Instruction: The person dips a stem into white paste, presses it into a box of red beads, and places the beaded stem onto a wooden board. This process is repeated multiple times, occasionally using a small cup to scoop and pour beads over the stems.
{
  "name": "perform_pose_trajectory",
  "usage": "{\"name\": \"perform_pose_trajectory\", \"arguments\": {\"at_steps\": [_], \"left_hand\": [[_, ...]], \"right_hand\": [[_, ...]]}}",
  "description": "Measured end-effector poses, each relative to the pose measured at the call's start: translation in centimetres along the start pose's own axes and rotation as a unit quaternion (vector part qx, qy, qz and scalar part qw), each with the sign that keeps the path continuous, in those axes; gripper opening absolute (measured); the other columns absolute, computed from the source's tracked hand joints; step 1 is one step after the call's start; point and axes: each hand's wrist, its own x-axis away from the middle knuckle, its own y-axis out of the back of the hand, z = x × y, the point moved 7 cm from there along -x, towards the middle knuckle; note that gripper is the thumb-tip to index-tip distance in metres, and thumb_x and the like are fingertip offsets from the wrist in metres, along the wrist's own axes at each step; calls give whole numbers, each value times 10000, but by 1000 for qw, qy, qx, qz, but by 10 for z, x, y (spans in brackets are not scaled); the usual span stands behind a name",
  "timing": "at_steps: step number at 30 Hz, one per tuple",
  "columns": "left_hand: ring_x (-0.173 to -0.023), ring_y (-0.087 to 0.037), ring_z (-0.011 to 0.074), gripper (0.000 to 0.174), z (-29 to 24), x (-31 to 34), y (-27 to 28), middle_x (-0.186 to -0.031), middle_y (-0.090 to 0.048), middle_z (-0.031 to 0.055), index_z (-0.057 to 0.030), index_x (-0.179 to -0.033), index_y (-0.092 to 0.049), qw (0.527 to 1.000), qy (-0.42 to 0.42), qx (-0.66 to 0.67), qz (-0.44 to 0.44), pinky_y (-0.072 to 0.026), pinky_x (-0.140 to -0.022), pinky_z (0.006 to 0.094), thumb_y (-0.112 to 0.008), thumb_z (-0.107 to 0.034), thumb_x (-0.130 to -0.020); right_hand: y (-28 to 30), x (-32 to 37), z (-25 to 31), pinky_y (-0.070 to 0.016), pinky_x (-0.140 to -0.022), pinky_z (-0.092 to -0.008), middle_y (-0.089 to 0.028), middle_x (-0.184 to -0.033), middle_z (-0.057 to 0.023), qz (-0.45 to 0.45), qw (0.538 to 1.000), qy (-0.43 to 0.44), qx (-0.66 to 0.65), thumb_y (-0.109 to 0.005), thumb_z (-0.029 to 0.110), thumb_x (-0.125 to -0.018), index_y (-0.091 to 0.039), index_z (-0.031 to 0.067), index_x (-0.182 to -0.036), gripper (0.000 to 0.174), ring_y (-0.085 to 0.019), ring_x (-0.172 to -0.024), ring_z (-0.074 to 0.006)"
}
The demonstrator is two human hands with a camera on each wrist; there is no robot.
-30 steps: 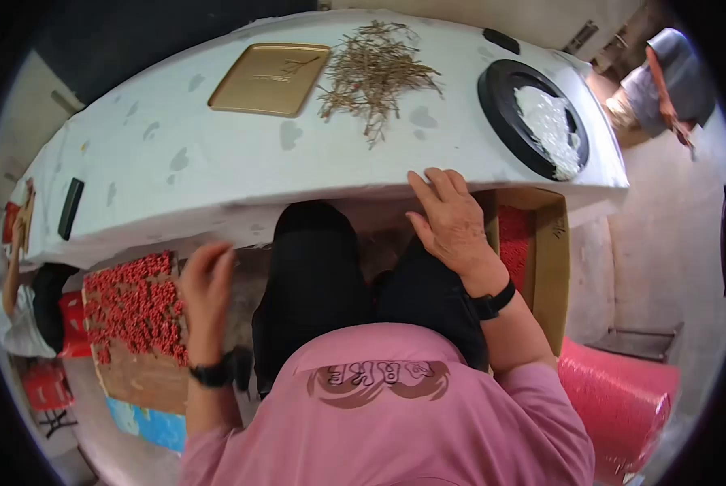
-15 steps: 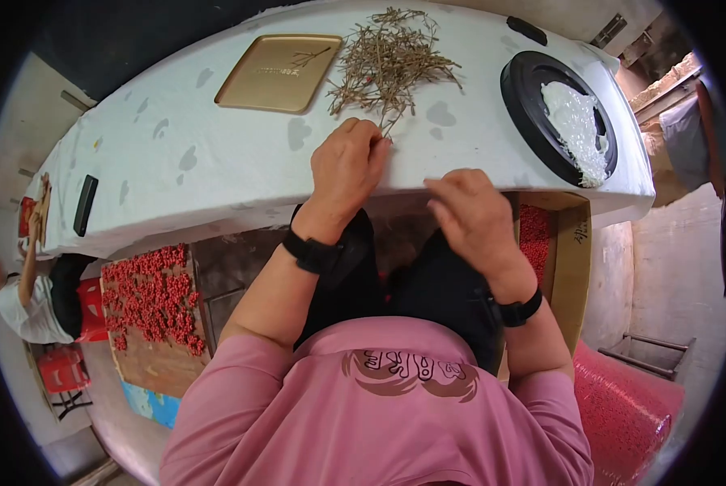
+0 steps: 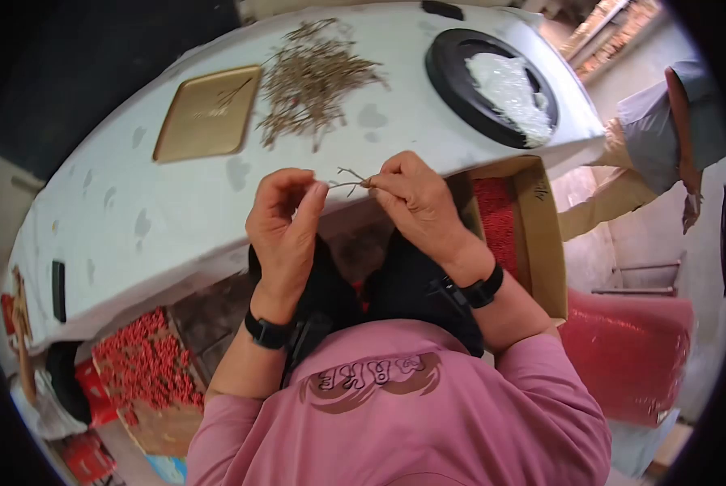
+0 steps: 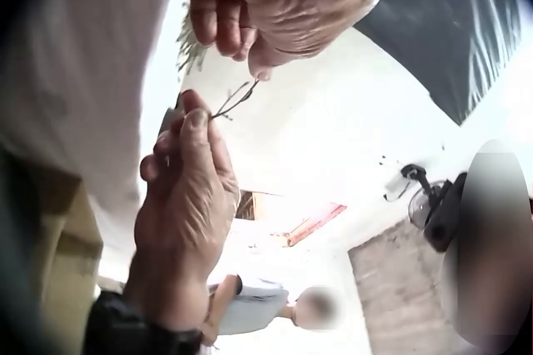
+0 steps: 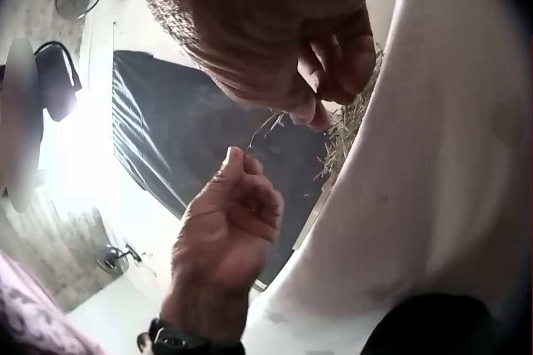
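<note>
Over the table's front edge, a thin forked brown twig (image 3: 349, 184) stretches between the two hands. My left hand (image 3: 283, 231) pinches one end between thumb and index finger, its other fingers curled inward. At the twig's other end, the thumb and fingertips of my right hand (image 3: 419, 204) grip it; the left wrist view shows that pinch on the twig (image 4: 233, 105) closely. Beyond the hands, a loose heap of similar dry twigs (image 3: 310, 85) lies on the white tablecloth (image 3: 189, 202). Left of the heap is a gold tray (image 3: 193, 130) with a small twig on it.
A round black dish (image 3: 452, 77) with a glossy white mass (image 3: 508, 89) stands at the right. Below the table edge, a cardboard box (image 3: 545, 235) holds red bits. A board with red berry clusters (image 3: 148, 360) is at lower left. Other people are at both sides.
My left hand went from beside the lap to the heap's near edge, then back to the table edge with a twig. My right hand came across and took its other end.
</note>
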Motion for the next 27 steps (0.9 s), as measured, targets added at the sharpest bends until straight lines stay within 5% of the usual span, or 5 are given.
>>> {"name": "perform_pose_trajectory", "arguments": {"at_steps": [3, 6, 14, 19, 27], "left_hand": [[-882, -585, 79, 352, 34, 19, -25, -996, -645, 6, -24, -1248, -605, 978, 169, 108, 52, -469, -831, 207, -686, -30, -905], [-858, -574, 62, 226, 38, 22, -44, -960, -660, 7, -12, -1126, -674, 979, 162, 90, 89, -462, -773, 203, -698, -67, -908], [-749, -534, 38, 124, 39, 5, -73, -836, -655, -6, -13, -1009, -707, 971, 168, 103, 134, -431, -683, 186, -684, -105, -929], [-694, -500, 41, 169, 36, -26, -62, -787, -614, -19, -14, -1001, -695, 987, 48, -66, 140, -397, -636, 180, -626, -167, -978], [-702, -500, 40, 155, 58, -40, -32, -750, -575, -37, -11, -937, -672, 992, 69, -49, 97, -401, -652, 197, -659, -164, -957]], "right_hand": [[9, 12, -4, -496, -639, -381, -596, -865, -115, 7, 1000, -15, 2, -672, 66, -833, -689, 81, -947, 117, -618, -766, -298], [10, 24, 7, -487, -635, -383, -587, -841, -111, 54, 996, 21, 63, -688, 14, -804, -676, 56, -953, 155, -606, -737, -295], [56, 31, 5, -505, -639, -387, -605, -836, -118, -51, 998, -5, 21, -693, -26, -784, -656, 45, -922, 160, -621, -756, -308], [113, 25, 3, -498, -634, -393, -606, -826, -135, -99, 981, 25, 166, -673, -52, -782, -656, 32, -892, 140, -611, -755, -331], [213, 15, -60, -486, -656, -282, -630, -836, -97, -248, 929, -109, 252, -706, 11, -820, -704, 15, -887, 67, -595, -699, -175]]}}
